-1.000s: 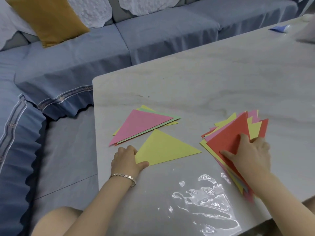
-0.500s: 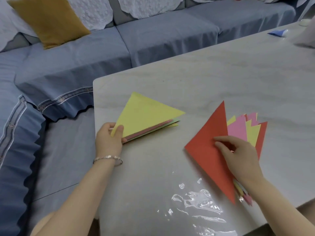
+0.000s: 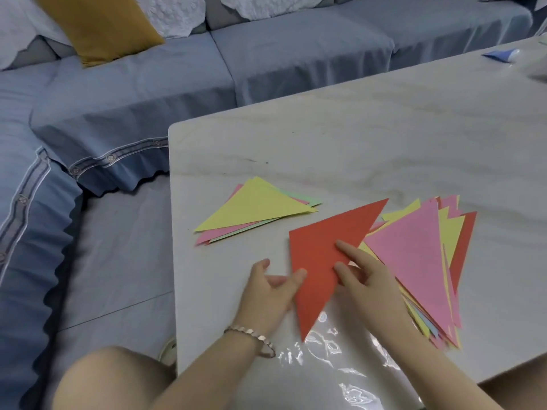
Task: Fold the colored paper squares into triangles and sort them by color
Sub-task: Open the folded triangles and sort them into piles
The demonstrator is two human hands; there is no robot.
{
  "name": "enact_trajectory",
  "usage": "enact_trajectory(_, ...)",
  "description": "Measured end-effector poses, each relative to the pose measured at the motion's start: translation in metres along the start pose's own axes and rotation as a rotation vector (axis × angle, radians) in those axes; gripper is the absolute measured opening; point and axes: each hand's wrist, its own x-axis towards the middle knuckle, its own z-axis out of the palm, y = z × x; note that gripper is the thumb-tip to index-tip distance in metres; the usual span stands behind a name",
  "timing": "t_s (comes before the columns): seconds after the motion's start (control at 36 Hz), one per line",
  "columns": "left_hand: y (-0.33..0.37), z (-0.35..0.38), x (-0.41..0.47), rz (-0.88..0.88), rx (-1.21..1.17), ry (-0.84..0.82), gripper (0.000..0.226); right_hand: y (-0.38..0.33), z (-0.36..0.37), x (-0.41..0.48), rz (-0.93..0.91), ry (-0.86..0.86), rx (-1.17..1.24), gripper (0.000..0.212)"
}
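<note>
A red paper triangle point(image 3: 322, 250) lies on the marble table point(image 3: 355, 137) between two piles. My left hand point(image 3: 270, 294) holds its left edge, thumb on top of the paper. My right hand point(image 3: 364, 279) presses straight fingers on its right side. To the left sits a small pile point(image 3: 254, 208) topped by a yellow triangle, with pink and green ones beneath. To the right lies a larger fanned stack point(image 3: 420, 255) of triangles with a pink one on top and yellow, red and blue edges showing.
A clear plastic sleeve point(image 3: 334, 365) lies at the table's near edge. A blue sofa point(image 3: 177, 84) with a mustard cushion point(image 3: 97, 25) wraps round the far and left sides. A small blue item point(image 3: 500, 54) rests at the table's far right.
My left hand let go of the yellow-topped pile and came to the red triangle. My right hand slid the red triangle off the stack toward the middle.
</note>
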Motion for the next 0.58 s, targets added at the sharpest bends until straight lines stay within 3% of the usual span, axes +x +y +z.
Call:
enact_trajectory(0.06, -0.005, 0.004, -0.003, -0.057, -0.122, -0.077, 0.055, -0.001, 0.007, -0.003, -0.011, -0.034, -0.003, 0.039)
enact_trajectory(0.11, -0.004, 0.001, 0.001, -0.006, -0.078, -0.039, 0.045, 0.002, 0.012, -0.005, -0.037, -0.057, -0.025, 0.043)
enact_trajectory(0.25, 0.0, -0.026, 0.022, 0.289, 0.276, 0.124, 0.034, 0.015, 0.008, -0.013, -0.156, 0.091, -0.299, 0.04)
enact_trajectory(0.42, -0.006, -0.039, 0.042, 0.375, 0.608, 0.148, 0.034, 0.032, 0.017, -0.01, -0.447, 0.237, -0.667, 0.037)
enact_trajectory(0.5, -0.016, -0.034, 0.042, 0.434, 0.748, 0.183, 0.037, 0.036, 0.026, -0.007, -0.531, 0.096, -0.8, 0.042)
enact_trajectory(0.58, -0.027, -0.026, 0.035, 0.612, 0.864, 0.223, 0.034, 0.043, 0.036, -0.005, -0.567, -0.099, -0.901, 0.047)
